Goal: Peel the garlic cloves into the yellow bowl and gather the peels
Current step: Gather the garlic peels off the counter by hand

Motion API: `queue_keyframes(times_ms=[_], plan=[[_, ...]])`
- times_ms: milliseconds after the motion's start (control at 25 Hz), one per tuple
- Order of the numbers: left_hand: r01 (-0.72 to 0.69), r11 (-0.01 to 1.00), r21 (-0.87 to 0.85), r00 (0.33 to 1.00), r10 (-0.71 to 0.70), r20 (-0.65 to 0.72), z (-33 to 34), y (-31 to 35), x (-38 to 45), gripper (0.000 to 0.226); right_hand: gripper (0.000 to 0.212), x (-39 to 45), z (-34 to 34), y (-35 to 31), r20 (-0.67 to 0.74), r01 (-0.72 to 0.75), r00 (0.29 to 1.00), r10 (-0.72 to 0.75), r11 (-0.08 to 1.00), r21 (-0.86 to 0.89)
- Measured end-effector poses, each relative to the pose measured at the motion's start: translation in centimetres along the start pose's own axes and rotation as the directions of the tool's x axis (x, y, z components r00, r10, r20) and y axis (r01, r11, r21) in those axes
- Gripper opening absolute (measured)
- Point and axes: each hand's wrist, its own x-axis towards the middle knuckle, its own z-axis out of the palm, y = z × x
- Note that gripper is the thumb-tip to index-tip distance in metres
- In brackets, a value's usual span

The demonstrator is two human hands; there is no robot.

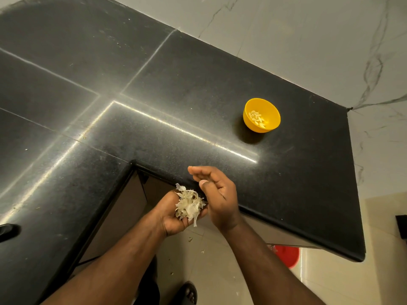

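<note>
Many papery garlic peels (pixel 189 205) lie heaped in the cupped left hand (pixel 176 219), held just off the black bench (pixel 198 89) edge; the right hand (pixel 217 192), fingers straight and holding nothing, stands beside the heap. Peeled cloves (pixel 257 119) sit in the yellow bowl (pixel 261 114), well apart. Gathering seems the step; next likely calls for carrying the peels off without spilling.

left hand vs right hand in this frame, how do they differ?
The left hand is cupped palm up and holds a pile of garlic peels; the right hand holds nothing, its fingers straight. The left hand hangs past the countertop edge, over the floor, while the right hand's fingers reach over the black countertop. The right hand sits nearer the yellow bowl. Both are bare and meet at the counter edge.
</note>
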Motion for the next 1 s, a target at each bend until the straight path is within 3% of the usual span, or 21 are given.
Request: queue_keyframes(times_ms=[400, 680, 800, 1000], plan=[[-0.100, 0.993, 0.065, 0.991, 0.105, -0.079, -1.4, 0.3, -1.4, 0.043, 0.030, -5.6, -0.6, 1.6, -0.168, -0.130, 0.970, 0.178, 0.957, 0.260], [-0.198, 0.979, -0.053, 0.971, 0.189, -0.150, -1.6, -0.3, -3.4, 0.037, 0.023, -9.9, 0.6, 3.6, -0.292, -0.333, 0.793, 0.535, 0.781, 0.528], [-0.247, 0.966, -0.071, 0.955, 0.230, -0.185, -1.0, -1.5, -3.8, 0.044, 0.030, -9.3, 1.7, 3.4, -0.302, -0.319, 0.727, 0.617, 0.693, 0.647], [-0.354, 0.911, -0.212, 0.932, 0.326, -0.156, 1.1, -6.1, -3.9, 0.033, 0.033, -8.2, 3.2, 1.5, -0.259, -0.222, 0.665, 0.701, 0.517, 0.827]])
